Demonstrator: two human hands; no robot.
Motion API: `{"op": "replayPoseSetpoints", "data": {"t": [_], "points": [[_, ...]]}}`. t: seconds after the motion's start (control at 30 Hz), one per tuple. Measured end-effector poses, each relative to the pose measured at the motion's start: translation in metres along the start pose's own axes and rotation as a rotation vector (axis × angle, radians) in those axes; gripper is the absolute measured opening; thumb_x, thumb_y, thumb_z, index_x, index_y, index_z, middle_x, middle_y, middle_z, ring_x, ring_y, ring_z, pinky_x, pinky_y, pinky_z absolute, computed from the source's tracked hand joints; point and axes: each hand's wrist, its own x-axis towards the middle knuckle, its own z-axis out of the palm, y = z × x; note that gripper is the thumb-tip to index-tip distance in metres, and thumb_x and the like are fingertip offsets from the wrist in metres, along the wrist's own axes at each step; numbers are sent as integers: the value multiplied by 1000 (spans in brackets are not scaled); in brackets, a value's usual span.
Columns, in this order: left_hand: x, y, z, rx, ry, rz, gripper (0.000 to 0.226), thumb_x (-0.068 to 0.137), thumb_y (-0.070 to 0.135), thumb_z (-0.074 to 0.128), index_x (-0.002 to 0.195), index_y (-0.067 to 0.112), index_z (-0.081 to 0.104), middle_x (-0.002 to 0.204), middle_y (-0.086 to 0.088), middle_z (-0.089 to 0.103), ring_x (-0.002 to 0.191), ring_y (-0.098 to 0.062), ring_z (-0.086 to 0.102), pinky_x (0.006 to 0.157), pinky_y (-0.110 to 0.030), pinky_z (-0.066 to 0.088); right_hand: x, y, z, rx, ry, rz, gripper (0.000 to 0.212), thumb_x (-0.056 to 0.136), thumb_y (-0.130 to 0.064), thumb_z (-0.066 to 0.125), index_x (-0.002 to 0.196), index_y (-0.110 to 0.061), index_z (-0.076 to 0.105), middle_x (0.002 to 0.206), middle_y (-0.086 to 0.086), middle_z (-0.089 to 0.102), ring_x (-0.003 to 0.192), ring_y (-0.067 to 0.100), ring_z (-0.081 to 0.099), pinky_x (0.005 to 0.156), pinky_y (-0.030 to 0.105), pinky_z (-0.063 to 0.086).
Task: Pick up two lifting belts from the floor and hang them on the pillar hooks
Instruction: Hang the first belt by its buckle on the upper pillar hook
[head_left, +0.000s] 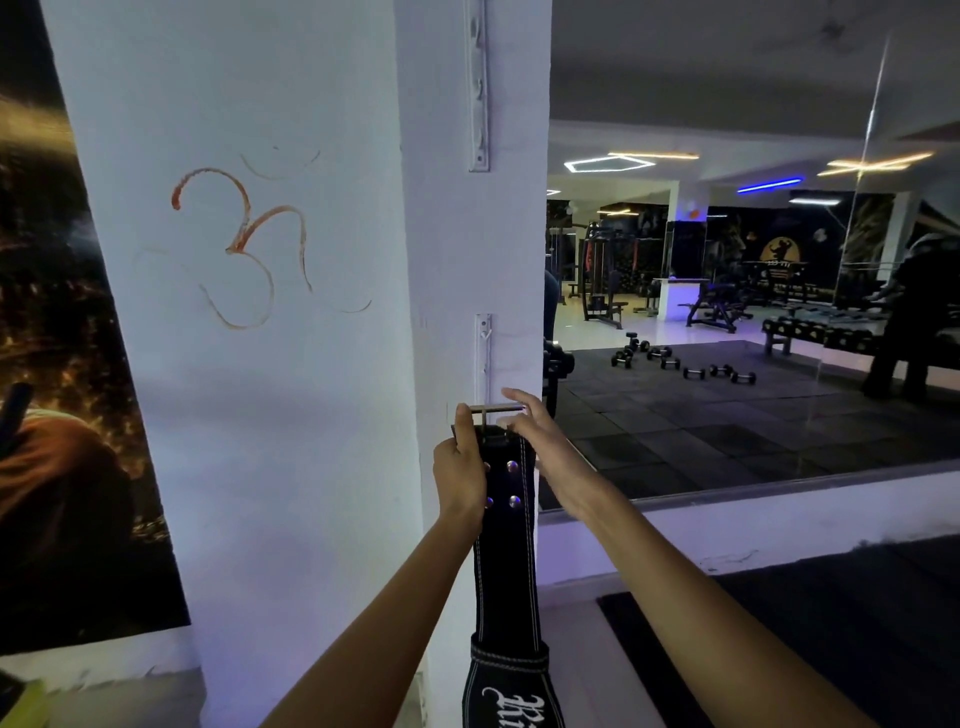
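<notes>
A black lifting belt (506, 561) with white stitching, rivets and a metal buckle hangs down in front of the white pillar (270, 364). My left hand (460, 470) grips its left edge just below the buckle. My right hand (540, 431) pinches the buckle end from the right. The buckle sits just below the lower white hook rail (483, 353) on the pillar's right face. A second hook rail (478, 88) is mounted higher up. Only one belt is in view.
A dark poster (62, 389) covers the wall left of the pillar. To the right a large mirror (753, 312) reflects gym machines, several dumbbells on black mats and a person. A white ledge (753, 525) runs below it, with a black floor mat (805, 649) underneath.
</notes>
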Motion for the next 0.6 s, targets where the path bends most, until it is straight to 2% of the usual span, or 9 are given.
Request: {"op": "replayPoseSetpoints", "data": {"t": [0.07, 0.1, 0.13, 0.2, 0.27, 0.33, 0.4, 0.5, 0.6], "points": [[1, 6, 3, -17, -2, 16, 61, 98, 48, 29, 88, 6, 72, 73, -11, 70, 62, -22, 63, 61, -27, 50, 0, 10, 8, -34, 163, -204, 40, 95, -30, 45, 134, -24, 43, 136, -13, 42, 122, -5, 37, 90, 4, 31], [3, 9, 6, -24, -7, 32, 61, 98, 49, 29, 89, 6, 72, 78, -12, 71, 68, -23, 67, 65, -28, 53, 0, 12, 11, -19, 234, -283, 38, 96, -29, 44, 133, -21, 45, 128, -16, 49, 116, -12, 44, 82, -3, 34], [5, 12, 8, -24, -10, 54, 61, 98, 50, 29, 89, 7, 72, 83, -13, 73, 74, -26, 69, 70, -31, 55, 3, 13, 15, 8, 290, -342, 34, 96, -27, 43, 129, -18, 48, 118, -18, 54, 105, -18, 51, 76, -4, 37], [10, 20, 8, -23, -6, 100, 63, 96, 53, 28, 86, 9, 72, 86, -13, 74, 80, -27, 71, 77, -35, 57, 12, 10, 19, 28, 368, -419, 21, 96, -25, 44, 112, -19, 56, 98, -13, 61, 87, -13, 59, 70, 2, 43], [20, 26, 5, -19, -6, 141, 69, 96, 55, 27, 84, 5, 73, 83, -15, 74, 79, -29, 71, 77, -37, 56, 22, 3, 27, 45, 399, -490, 10, 95, -22, 47, 90, -22, 56, 79, -6, 58, 66, -10, 56, 59, 6, 43], [31, 33, -1, -17, -5, 173, 72, 95, 56, 26, 83, 2, 72, 81, -17, 74, 77, -31, 71, 75, -38, 56, 34, -3, 35, 67, 421, -513, 10, 92, -30, 51, 83, -27, 53, 72, -5, 55, 57, -8, 52, 52, 8, 42], [42, 41, -3, -27, -10, 208, 73, 95, 57, 26, 82, 2, 72, 79, -18, 74, 73, -30, 71, 72, -38, 56, 47, -10, 40, 102, 418, -507, 19, 88, -44, 52, 81, -27, 56, 72, -3, 57, 57, -4, 54, 51, 10, 43], [59, 53, -3, -17, -27, 235, 76, 93, 59, 26, 79, 0, 71, 72, -16, 71, 63, -25, 66, 64, -35, 51, 67, -21, 42, 73, 461, -520, 39, 83, -51, 46, 76, -14, 56, 68, 8, 56, 56, 5, 52, 50, 12, 42], [80, 67, -1, 194, 25, 300, 74, 88, 67, 25, 75, 9, 68, 67, -5, 66, 61, -20, 62, 65, -32, 49, 91, -34, 36, -24, 547, -592, 52, 83, -55, 43, 78, -6, 57, 63, 7, 55, 56, 10, 50, 50, 18, 38]]}}
